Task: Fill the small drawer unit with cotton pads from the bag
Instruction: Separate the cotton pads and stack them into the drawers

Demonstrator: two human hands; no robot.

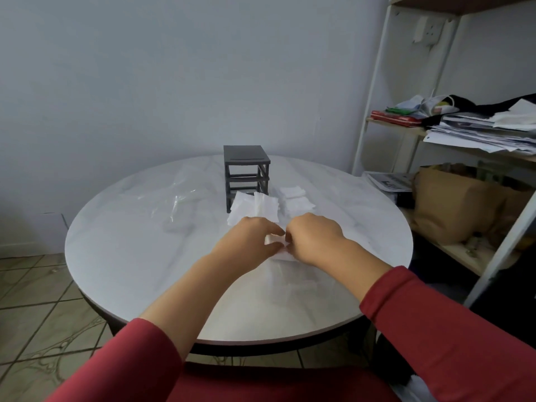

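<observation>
A small dark grey drawer unit (246, 172) stands at the far middle of the round table; its frame slots look hollow, with no drawers visible in them. White cotton pads (253, 208) lean in a bunch against its front, and two more stacks of pads (295, 198) lie to its right. A clear plastic bag (181, 195) lies left of the unit. My left hand (249, 237) and my right hand (314, 237) meet in front of the pads, both pinching a small bunch of white pads (274, 240) between them.
The round white marble-look table (130, 256) ends close to my body. A white shelf rack (435, 134) with papers, clothes and a brown paper bag (452, 204) stands at the right. Tiled floor lies to the left.
</observation>
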